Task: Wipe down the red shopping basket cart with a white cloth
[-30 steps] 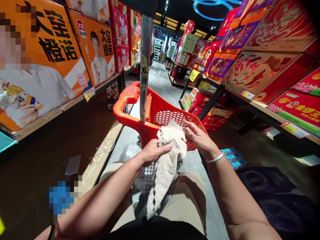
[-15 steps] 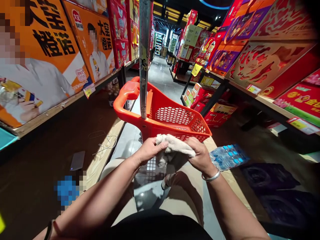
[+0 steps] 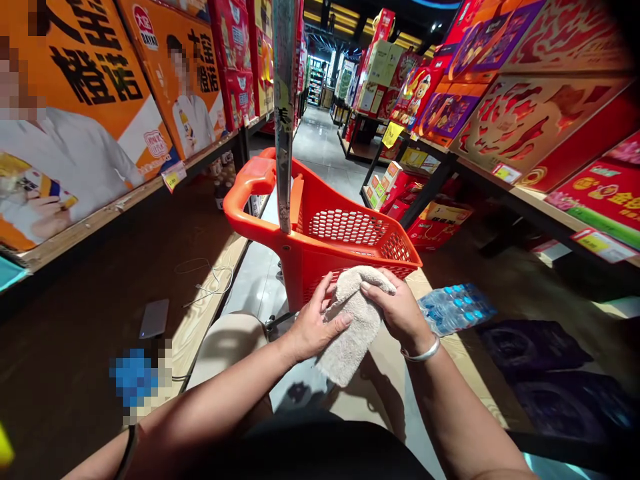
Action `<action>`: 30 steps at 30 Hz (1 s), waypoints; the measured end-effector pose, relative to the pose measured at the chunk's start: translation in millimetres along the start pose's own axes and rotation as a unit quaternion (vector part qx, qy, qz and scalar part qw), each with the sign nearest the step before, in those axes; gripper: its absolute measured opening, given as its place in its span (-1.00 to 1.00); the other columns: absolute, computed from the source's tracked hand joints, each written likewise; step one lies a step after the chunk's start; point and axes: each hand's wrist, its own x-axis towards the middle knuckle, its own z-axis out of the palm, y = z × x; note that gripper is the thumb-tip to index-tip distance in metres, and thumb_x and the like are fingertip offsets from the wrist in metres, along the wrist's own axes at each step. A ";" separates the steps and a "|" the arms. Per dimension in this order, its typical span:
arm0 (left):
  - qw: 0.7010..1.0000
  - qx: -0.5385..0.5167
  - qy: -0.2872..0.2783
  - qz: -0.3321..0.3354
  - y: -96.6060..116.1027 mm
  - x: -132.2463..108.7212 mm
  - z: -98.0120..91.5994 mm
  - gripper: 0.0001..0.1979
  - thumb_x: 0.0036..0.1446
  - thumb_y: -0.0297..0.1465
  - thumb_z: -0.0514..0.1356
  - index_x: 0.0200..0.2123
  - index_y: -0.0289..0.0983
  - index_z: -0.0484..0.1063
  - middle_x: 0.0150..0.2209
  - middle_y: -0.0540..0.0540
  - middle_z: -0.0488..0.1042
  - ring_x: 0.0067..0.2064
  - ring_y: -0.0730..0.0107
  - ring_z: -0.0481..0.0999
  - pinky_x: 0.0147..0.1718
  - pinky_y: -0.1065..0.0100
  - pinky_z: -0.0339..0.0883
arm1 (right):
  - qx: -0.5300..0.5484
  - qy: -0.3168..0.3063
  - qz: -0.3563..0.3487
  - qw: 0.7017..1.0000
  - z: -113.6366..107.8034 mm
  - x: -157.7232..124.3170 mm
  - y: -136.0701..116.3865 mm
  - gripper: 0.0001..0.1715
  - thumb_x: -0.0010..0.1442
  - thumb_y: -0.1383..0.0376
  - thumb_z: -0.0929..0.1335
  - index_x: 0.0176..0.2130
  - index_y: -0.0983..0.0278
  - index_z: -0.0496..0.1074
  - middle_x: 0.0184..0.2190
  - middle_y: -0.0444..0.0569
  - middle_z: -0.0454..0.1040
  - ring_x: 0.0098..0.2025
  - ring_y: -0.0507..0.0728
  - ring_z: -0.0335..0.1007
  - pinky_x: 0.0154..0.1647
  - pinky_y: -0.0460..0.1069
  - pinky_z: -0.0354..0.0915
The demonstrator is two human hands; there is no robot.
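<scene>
I hold a beige cloth (image 3: pixel 350 327) between both hands, just below the near rim of an orange shopping cart (image 3: pixel 350 233). My left hand (image 3: pixel 313 327) grips the cloth's left edge with thumb on top and fingers under it. My right hand (image 3: pixel 395 307), with a silver bangle at the wrist, is closed on the cloth's top right. The cloth is folded and hangs short over my knees. A grey metal pole (image 3: pixel 284 113) stands upright against the cart's near left side.
Shelves line both sides of the aisle: orange drink boxes (image 3: pixel 85 113) on the left, red gift boxes (image 3: pixel 530 120) on the right. A pack of water bottles (image 3: pixel 455 308) lies on the low right shelf. A phone (image 3: pixel 154 318) and cable lie on the low left shelf.
The cloth went from hanging long to bunched between my hands, and is now folded flatter. Both hands shifted slightly lower in front of the cart.
</scene>
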 end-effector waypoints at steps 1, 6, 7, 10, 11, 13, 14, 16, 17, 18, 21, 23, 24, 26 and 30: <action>0.999 -0.046 -0.004 -0.026 0.4 1.7 1.0 -0.12 0.04 -0.12 0.42 0.35 -0.25 0.20 0.26 -0.34 0.39 0.26 0.02 0.44 0.17 0.09 0.40 | 0.022 0.000 0.005 1.000 -0.3 1.8 0.4 -0.49 -0.04 0.03 0.58 -0.18 0.22 0.47 -0.30 -0.10 0.57 -0.32 0.09 0.46 -0.26 -0.03 0.39; 0.957 -0.245 0.025 -0.154 6.3 5.8 2.9 -0.42 -0.09 -0.12 0.50 -0.07 -0.33 0.51 -0.17 -0.21 0.65 -0.05 0.06 0.65 -0.03 0.15 0.51 | 0.071 0.048 0.012 0.996 -0.1 13.6 10.8 -0.38 -0.05 -0.11 0.57 -0.18 0.24 0.44 -0.30 -0.06 0.57 -0.30 0.11 0.48 -0.24 0.00 0.42; 0.949 -0.268 0.038 -0.159 7.7 6.1 3.0 -0.43 -0.12 -0.14 0.52 -0.10 -0.32 0.51 -0.20 -0.19 0.65 -0.08 0.09 0.66 -0.05 0.17 0.51 | 0.082 0.066 0.016 0.994 1.2 15.0 14.2 -0.33 -0.07 -0.13 0.57 -0.17 0.23 0.43 -0.29 -0.05 0.57 -0.30 0.13 0.50 -0.23 0.02 0.44; 0.943 -0.290 0.071 -0.144 8.7 7.7 3.2 -0.44 -0.16 -0.17 0.55 -0.14 -0.30 0.49 -0.22 -0.14 0.65 -0.12 0.16 0.66 -0.08 0.22 0.51 | 0.127 0.055 0.032 0.990 9.4 11.0 25.6 -0.22 -0.06 -0.21 0.53 -0.04 0.20 0.42 -0.21 0.02 0.61 -0.20 0.21 0.56 -0.18 0.08 0.50; 0.945 -0.285 0.082 -0.136 7.4 8.6 3.2 -0.44 -0.16 -0.17 0.55 -0.14 -0.29 0.47 -0.23 -0.12 0.65 -0.14 0.17 0.66 -0.09 0.23 0.51 | 0.143 0.015 0.048 0.988 13.7 6.9 29.6 -0.21 -0.02 -0.26 0.49 -0.02 0.20 0.43 -0.18 0.05 0.62 -0.16 0.24 0.58 -0.16 0.11 0.51; 0.952 -0.261 0.100 -0.125 2.7 11.2 2.2 -0.43 -0.15 -0.13 0.54 -0.15 -0.29 0.45 -0.27 -0.09 0.63 -0.18 0.20 0.65 -0.14 0.25 0.50 | 0.159 -0.082 0.085 0.980 23.9 -3.1 37.9 -0.22 0.08 -0.32 0.39 -0.01 0.20 0.47 -0.17 0.11 0.63 -0.11 0.28 0.59 -0.14 0.16 0.53; 0.957 -0.240 0.108 -0.120 -0.1 12.7 0.8 -0.43 -0.12 -0.11 0.51 -0.15 -0.29 0.44 -0.28 -0.08 0.62 -0.19 0.21 0.64 -0.16 0.25 0.50 | 0.156 -0.114 0.095 0.977 29.3 -7.6 42.0 -0.25 0.11 -0.31 0.37 -0.03 0.20 0.49 -0.17 0.12 0.63 -0.10 0.29 0.60 -0.14 0.17 0.53; 0.972 -0.167 0.130 -0.100 -4.1 16.0 -5.0 -0.44 -0.07 -0.08 0.47 -0.11 -0.28 0.42 -0.27 -0.08 0.60 -0.21 0.25 0.62 -0.19 0.25 0.49 | 0.143 -0.124 0.083 0.978 38.8 -11.9 48.3 -0.33 0.15 -0.24 0.38 -0.01 0.18 0.50 -0.17 0.10 0.63 -0.08 0.28 0.60 -0.09 0.18 0.53; 0.979 -0.108 0.152 -0.078 -4.2 17.6 -9.6 -0.45 -0.05 -0.10 0.45 -0.10 -0.28 0.41 -0.25 -0.09 0.59 -0.21 0.26 0.61 -0.19 0.25 0.49 | 0.138 -0.108 0.065 0.982 41.9 -10.9 49.6 -0.35 0.17 -0.21 0.39 0.01 0.18 0.49 -0.15 0.09 0.63 -0.06 0.28 0.59 -0.06 0.19 0.53; 0.983 -0.030 0.179 -0.041 -2.3 19.0 -15.1 -0.49 -0.02 -0.14 0.43 -0.09 -0.27 0.41 -0.21 -0.11 0.57 -0.19 0.26 0.59 -0.17 0.24 0.48 | 0.132 -0.084 0.043 0.987 43.4 -7.8 49.3 -0.35 0.17 -0.18 0.40 0.04 0.19 0.48 -0.12 0.10 0.63 -0.03 0.28 0.58 -0.02 0.20 0.52; 0.926 0.266 0.228 0.144 15.4 22.8 -35.1 -0.75 0.13 -0.28 0.31 -0.13 -0.24 0.47 -0.13 -0.15 0.54 -0.06 0.22 0.54 -0.03 0.15 0.45 | 0.054 0.028 -0.043 0.997 37.3 11.7 36.6 -0.30 0.15 -0.13 0.44 0.11 0.23 0.44 -0.03 0.09 0.60 0.04 0.29 0.53 0.09 0.21 0.46; 0.843 0.417 0.199 0.275 33.7 26.0 -48.1 -0.86 0.23 -0.37 0.20 -0.16 -0.21 0.50 -0.14 -0.15 0.55 -0.04 0.20 0.52 0.06 0.08 0.39 | -0.076 0.112 -0.119 0.984 28.8 28.4 21.6 -0.30 0.12 -0.03 0.48 0.15 0.21 0.41 -0.01 0.07 0.59 0.04 0.30 0.51 0.12 0.20 0.42; 0.804 0.466 0.182 0.322 43.1 28.1 -53.9 -0.84 0.24 -0.40 0.18 -0.13 -0.21 0.51 -0.14 -0.15 0.56 -0.03 0.19 0.51 0.08 0.07 0.38 | -0.155 0.142 -0.161 0.964 25.6 36.6 14.2 -0.33 0.12 0.05 0.48 0.17 0.19 0.41 -0.01 0.07 0.58 0.03 0.31 0.50 0.12 0.20 0.41; 0.740 0.536 0.179 0.365 59.5 33.5 -64.1 -0.76 0.24 -0.43 0.20 -0.04 -0.19 0.52 -0.05 -0.17 0.56 0.06 0.11 0.48 0.17 0.00 0.30 | -0.305 0.176 -0.234 0.906 24.6 51.3 3.6 -0.46 0.15 0.23 0.43 0.13 0.18 0.45 -0.04 0.10 0.57 0.03 0.34 0.46 0.14 0.22 0.35; 0.683 0.589 0.257 0.347 77.8 44.8 -81.7 -0.61 0.22 -0.38 0.25 0.12 -0.14 0.49 0.17 -0.24 0.43 0.29 -0.09 0.28 0.34 -0.17 0.05 | -0.441 0.116 -0.327 0.828 43.0 71.1 6.3 -0.46 0.07 0.47 0.33 0.06 0.29 0.47 0.13 0.22 0.44 0.18 0.35 0.33 0.22 0.23 0.29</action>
